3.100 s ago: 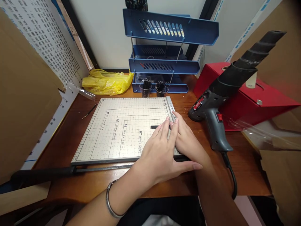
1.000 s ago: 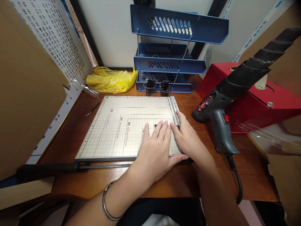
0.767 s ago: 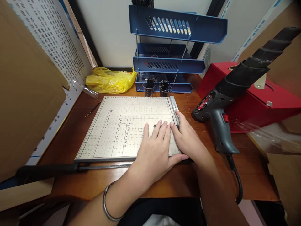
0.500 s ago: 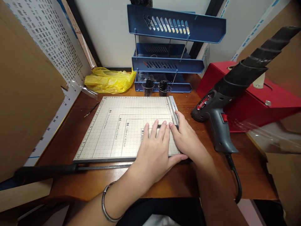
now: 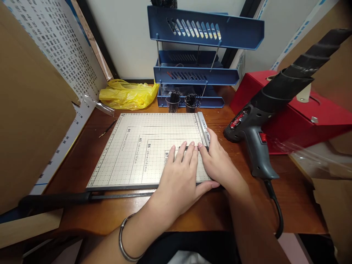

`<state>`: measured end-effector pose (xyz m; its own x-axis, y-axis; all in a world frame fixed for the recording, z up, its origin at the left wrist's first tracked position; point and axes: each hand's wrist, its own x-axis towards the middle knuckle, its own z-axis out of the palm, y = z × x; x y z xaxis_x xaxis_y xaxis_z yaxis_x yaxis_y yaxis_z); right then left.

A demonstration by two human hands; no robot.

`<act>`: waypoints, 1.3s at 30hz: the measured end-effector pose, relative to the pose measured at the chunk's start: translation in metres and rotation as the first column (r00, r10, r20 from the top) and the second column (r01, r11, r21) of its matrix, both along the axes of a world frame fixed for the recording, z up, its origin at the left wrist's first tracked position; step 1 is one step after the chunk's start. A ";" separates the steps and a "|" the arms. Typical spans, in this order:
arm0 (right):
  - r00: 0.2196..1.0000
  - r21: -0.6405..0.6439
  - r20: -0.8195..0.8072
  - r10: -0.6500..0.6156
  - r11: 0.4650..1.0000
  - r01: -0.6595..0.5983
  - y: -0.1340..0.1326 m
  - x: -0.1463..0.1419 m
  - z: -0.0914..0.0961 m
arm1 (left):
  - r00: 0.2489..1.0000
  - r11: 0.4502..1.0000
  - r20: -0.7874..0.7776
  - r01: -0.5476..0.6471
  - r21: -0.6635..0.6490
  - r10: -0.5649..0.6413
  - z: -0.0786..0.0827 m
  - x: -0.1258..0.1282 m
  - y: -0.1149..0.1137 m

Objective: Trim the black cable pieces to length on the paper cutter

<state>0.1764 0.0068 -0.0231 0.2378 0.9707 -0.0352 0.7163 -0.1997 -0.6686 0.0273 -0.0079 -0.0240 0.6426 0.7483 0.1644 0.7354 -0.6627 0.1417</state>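
Note:
A grey gridded cutting board (image 5: 137, 146) lies on the wooden desk. My left hand (image 5: 178, 176) rests flat on its right part, fingers stretched out over a thin black strip (image 5: 184, 147). My right hand (image 5: 220, 163) lies beside it, fingers flat against the ruler bar (image 5: 203, 126) at the board's right edge and touching the strip's right end. The strip is mostly hidden under my fingertips. A metal bangle is on my left wrist.
A black heat gun (image 5: 264, 121) stands right of the board before a red box (image 5: 297, 113). Blue stacked trays (image 5: 198, 69), two cups of black pieces (image 5: 181, 102) and a yellow bag (image 5: 126, 95) sit behind. The cutter's long black handle (image 5: 68, 198) lies along the front.
My left fingers have slid slightly left along the black strip and spread flat. Otherwise both hands stay in place on the board.

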 end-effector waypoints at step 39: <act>1.000 -0.006 -0.027 -0.004 1.000 0.004 0.001 0.000 0.001 | 0.994 0.984 0.098 0.058 -0.167 -0.042 0.054 -0.026 0.082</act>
